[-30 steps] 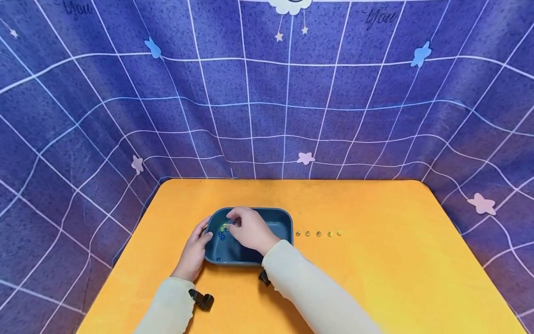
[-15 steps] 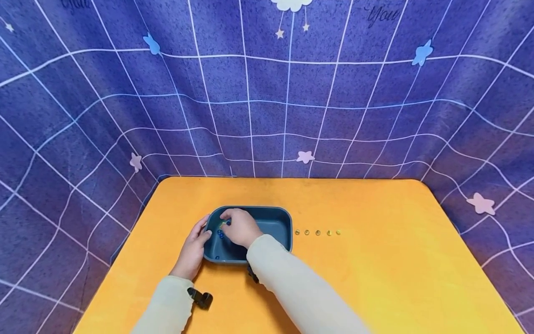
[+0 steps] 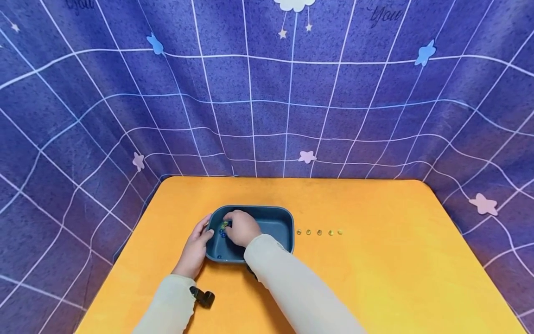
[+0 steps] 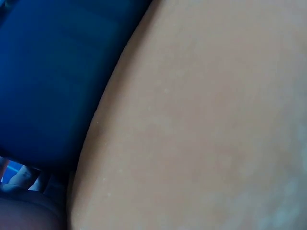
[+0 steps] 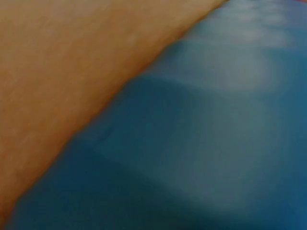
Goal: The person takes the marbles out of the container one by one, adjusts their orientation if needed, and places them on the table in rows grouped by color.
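A dark blue rectangular plastic box (image 3: pixel 273 229) stands on the table. My left hand (image 3: pixel 195 250) grips its left end, thumb over the rim and fingers along the outer wall. Inside, small blue marbles (image 3: pixel 223 234) and yellow-green marbles (image 3: pixel 224 224) lie clustered near the left end; one dark marble (image 3: pixel 219 257) sits apart in the near corner. My right hand (image 3: pixel 244 228) is down in the box, its bent fingers and thumb beside the cluster; whether they pinch a marble is hidden. Right of the box, several yellowish marbles (image 3: pixel 319 232) form a row on the table.
The orange table (image 3: pixel 396 269) extends to the right and in front of the box. A purple curtain (image 3: pixel 267 120) with a white grid encloses its back and sides. The left wrist view shows mostly skin and the box wall (image 4: pixel 53 86); the right wrist view is blurred.
My right hand has moved slightly left and deeper over the marble cluster, then stayed about there. The left hand keeps its grip on the box. The row of marbles looks the same.
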The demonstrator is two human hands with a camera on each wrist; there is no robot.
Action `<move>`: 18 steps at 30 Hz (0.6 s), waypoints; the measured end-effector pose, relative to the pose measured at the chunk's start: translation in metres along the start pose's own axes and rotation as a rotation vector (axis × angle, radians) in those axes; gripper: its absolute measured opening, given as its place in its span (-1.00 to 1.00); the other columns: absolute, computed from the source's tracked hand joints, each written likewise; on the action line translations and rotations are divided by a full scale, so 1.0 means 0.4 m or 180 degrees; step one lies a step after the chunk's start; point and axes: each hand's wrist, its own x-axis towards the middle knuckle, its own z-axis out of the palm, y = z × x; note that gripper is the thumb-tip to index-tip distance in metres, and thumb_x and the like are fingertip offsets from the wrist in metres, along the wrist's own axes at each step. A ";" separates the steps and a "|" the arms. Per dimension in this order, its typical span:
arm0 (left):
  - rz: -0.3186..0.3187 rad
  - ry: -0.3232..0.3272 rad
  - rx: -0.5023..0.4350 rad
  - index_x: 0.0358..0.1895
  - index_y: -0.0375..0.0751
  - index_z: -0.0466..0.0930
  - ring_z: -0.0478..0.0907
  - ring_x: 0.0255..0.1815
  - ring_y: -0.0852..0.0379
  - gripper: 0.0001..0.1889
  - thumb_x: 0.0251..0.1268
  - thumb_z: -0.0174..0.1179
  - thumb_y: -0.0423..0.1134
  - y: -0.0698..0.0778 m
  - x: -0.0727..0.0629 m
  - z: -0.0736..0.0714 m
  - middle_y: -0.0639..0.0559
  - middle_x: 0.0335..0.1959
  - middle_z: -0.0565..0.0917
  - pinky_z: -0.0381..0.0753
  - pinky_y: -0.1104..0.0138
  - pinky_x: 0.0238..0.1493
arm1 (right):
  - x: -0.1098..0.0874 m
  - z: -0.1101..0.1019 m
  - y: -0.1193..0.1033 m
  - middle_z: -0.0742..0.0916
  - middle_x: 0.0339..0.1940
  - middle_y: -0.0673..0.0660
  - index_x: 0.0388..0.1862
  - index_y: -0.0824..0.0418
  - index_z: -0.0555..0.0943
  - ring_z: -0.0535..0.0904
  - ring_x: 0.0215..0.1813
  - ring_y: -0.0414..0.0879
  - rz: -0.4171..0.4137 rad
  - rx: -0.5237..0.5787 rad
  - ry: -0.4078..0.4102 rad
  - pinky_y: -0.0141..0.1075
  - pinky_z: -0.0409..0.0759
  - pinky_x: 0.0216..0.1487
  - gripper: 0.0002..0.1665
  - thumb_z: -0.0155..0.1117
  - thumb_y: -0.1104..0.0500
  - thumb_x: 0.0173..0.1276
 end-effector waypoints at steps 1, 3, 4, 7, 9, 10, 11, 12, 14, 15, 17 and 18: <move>0.0000 0.0009 0.0006 0.66 0.08 0.10 0.06 0.61 0.07 -0.44 0.70 -0.13 -0.22 0.001 0.000 0.000 -0.01 0.64 0.14 0.07 0.08 0.57 | 0.001 0.001 0.000 0.70 0.18 -0.05 0.22 0.03 0.71 0.60 0.23 -0.17 -0.0005 -0.0008 -0.0017 -0.23 0.53 0.30 -0.65 0.33 0.09 0.49; -0.0012 0.0015 0.0005 0.65 0.09 0.10 0.05 0.61 0.08 -0.44 0.70 -0.13 -0.23 0.002 -0.001 0.001 0.00 0.64 0.14 0.07 0.08 0.57 | 0.002 0.002 -0.003 0.70 0.17 -0.05 0.21 0.04 0.72 0.60 0.23 -0.17 0.0003 -0.0011 -0.0046 -0.23 0.53 0.30 -0.65 0.32 0.10 0.50; -0.0015 0.0018 0.0009 0.65 0.09 0.10 0.05 0.62 0.08 -0.44 0.70 -0.13 -0.23 0.002 0.000 0.001 0.01 0.64 0.13 0.06 0.09 0.58 | 0.002 0.002 -0.004 0.70 0.16 -0.05 0.21 0.04 0.72 0.60 0.22 -0.17 0.0005 -0.0029 -0.0048 -0.23 0.53 0.30 -0.66 0.32 0.10 0.49; -0.0024 0.0032 0.0019 0.65 0.09 0.11 0.04 0.62 0.10 -0.44 0.70 -0.13 -0.23 0.001 0.002 0.002 0.03 0.64 0.13 0.05 0.10 0.58 | 0.003 0.001 -0.008 0.70 0.14 -0.06 0.18 0.03 0.73 0.61 0.19 -0.18 0.0042 -0.0041 -0.0055 -0.24 0.54 0.28 -0.68 0.33 0.11 0.49; -0.0022 0.0041 0.0018 0.65 0.09 0.11 0.03 0.62 0.10 -0.44 0.70 -0.12 -0.23 0.000 0.003 0.002 0.03 0.64 0.13 0.04 0.10 0.58 | 0.005 0.003 -0.011 0.70 0.12 -0.07 0.17 0.01 0.74 0.61 0.17 -0.19 0.0055 -0.0080 -0.0073 -0.25 0.56 0.26 -0.68 0.33 0.09 0.49; -0.0019 0.0042 0.0018 0.65 0.09 0.11 0.02 0.63 0.10 -0.44 0.70 -0.12 -0.23 -0.001 0.004 0.002 0.03 0.64 0.12 0.03 0.10 0.59 | 0.005 0.003 -0.012 0.69 0.12 -0.08 0.17 0.00 0.74 0.61 0.16 -0.20 0.0058 -0.0107 -0.0080 -0.26 0.56 0.25 -0.68 0.33 0.09 0.48; -0.0017 0.0046 0.0015 0.65 0.09 0.11 0.02 0.63 0.10 -0.44 0.70 -0.12 -0.23 -0.001 0.004 0.002 0.03 0.64 0.13 0.02 0.10 0.59 | 0.005 0.004 -0.014 0.69 0.12 -0.08 0.17 0.00 0.74 0.61 0.16 -0.20 0.0068 -0.0118 -0.0094 -0.26 0.57 0.24 -0.69 0.33 0.08 0.48; -0.0014 0.0052 0.0017 0.65 0.09 0.12 0.02 0.63 0.10 -0.45 0.70 -0.12 -0.23 -0.001 0.005 0.002 0.03 0.64 0.13 0.02 0.10 0.59 | 0.006 0.004 -0.015 0.69 0.13 -0.08 0.17 -0.01 0.74 0.61 0.16 -0.20 0.0079 -0.0138 -0.0101 -0.26 0.57 0.24 -0.69 0.34 0.08 0.48; 0.0002 0.0054 0.0029 0.65 0.08 0.11 0.00 0.63 0.08 -0.44 0.70 -0.11 -0.24 -0.002 0.004 0.001 0.02 0.65 0.12 0.00 0.08 0.59 | 0.006 0.005 -0.017 0.69 0.14 -0.08 0.17 -0.02 0.74 0.61 0.17 -0.20 0.0109 -0.0170 -0.0112 -0.25 0.57 0.24 -0.68 0.33 0.08 0.49; 0.0005 0.0057 0.0038 0.65 0.09 0.12 0.00 0.63 0.07 -0.44 0.70 -0.11 -0.24 -0.001 0.004 0.001 0.01 0.65 0.12 0.00 0.08 0.59 | 0.007 0.005 -0.018 0.69 0.14 -0.08 0.17 -0.02 0.74 0.61 0.18 -0.20 0.0120 -0.0191 -0.0111 -0.25 0.56 0.25 -0.69 0.32 0.08 0.49; 0.0019 0.0060 0.0052 0.66 0.08 0.11 0.00 0.64 0.05 -0.44 0.70 -0.11 -0.24 -0.001 0.003 0.001 -0.01 0.65 0.12 -0.01 0.06 0.59 | 0.008 0.005 -0.019 0.69 0.16 -0.08 0.18 -0.03 0.74 0.60 0.19 -0.20 0.0150 -0.0217 -0.0131 -0.25 0.55 0.27 -0.68 0.30 0.10 0.50; 0.0020 0.0060 0.0061 0.66 0.08 0.10 -0.01 0.64 0.05 -0.43 0.70 -0.11 -0.24 0.000 0.002 0.000 -0.01 0.65 0.12 -0.01 0.05 0.59 | 0.009 0.006 -0.019 0.69 0.17 -0.08 0.18 -0.03 0.74 0.60 0.20 -0.20 0.0160 -0.0234 -0.0138 -0.25 0.54 0.28 -0.68 0.29 0.10 0.50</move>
